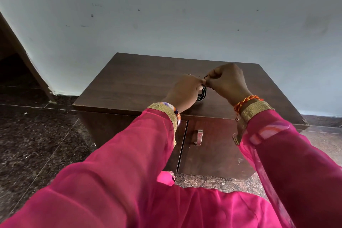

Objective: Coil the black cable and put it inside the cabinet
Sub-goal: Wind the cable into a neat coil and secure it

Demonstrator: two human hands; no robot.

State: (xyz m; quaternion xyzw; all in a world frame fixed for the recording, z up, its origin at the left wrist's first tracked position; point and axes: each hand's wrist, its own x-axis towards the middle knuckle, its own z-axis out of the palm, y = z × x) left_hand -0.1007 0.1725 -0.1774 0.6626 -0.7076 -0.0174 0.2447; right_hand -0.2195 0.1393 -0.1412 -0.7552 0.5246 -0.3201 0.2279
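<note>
While both hands pinch, left hand (182, 89) and right hand (228, 81) fingers gripping coiled black cable (202, 94), above closed cabinet (129, 79)

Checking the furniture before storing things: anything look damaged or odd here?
The cabinet top's front right corner looks chipped, and the wall carries scattered dark marks. Doors look shut and straight.

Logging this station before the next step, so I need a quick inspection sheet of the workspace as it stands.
Surface: dark wood cabinet top, bare where visible.
Job's things: black cable coiled in loops, held above the top; cabinet doors closed.
Clutter: nothing seen.
Grips: left hand holds the coil; right hand pinches the cable at the coil's top.
Cables: only the black one.
Surroundings: pale wall, dark speckled floor.
</note>
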